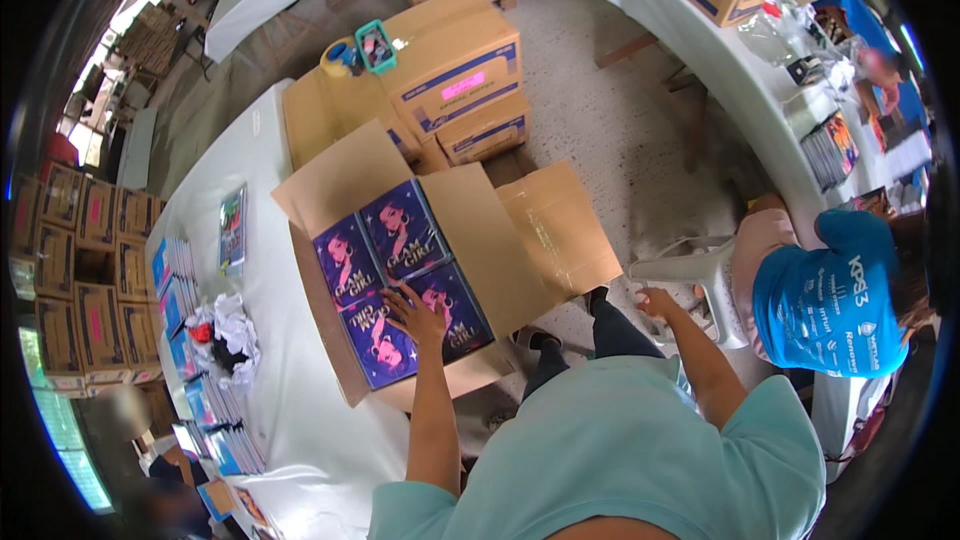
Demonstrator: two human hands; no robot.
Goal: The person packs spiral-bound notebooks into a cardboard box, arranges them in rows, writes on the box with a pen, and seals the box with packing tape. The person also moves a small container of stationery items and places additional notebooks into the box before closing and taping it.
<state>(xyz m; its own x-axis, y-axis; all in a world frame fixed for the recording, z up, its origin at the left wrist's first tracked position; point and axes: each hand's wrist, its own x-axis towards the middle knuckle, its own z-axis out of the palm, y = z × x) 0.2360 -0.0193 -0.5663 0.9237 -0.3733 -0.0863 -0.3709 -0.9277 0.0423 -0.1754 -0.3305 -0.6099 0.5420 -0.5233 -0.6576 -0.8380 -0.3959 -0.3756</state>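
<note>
An open cardboard box (478,230) stands at the edge of the white-covered table, its flaps folded outward. Inside, several piles of purple notebooks (402,229) with a pink figure on the cover lie side by side. My left hand (418,318) rests on top of the notebooks near the middle, its fingers spread. Off to the right, my right hand (656,304) hangs beside my body, between the box's outstretched flap and a white plastic chair (690,270). Its fingers are loosely bent, and I see nothing in them.
Closed cartons (455,70) stand beyond the box, with a teal basket (375,47) and a tape roll (340,58) on top. Crumpled paper (236,330) and notebook stacks (205,395) lie on the left table (310,460). A person in a blue shirt (825,295) sits at right.
</note>
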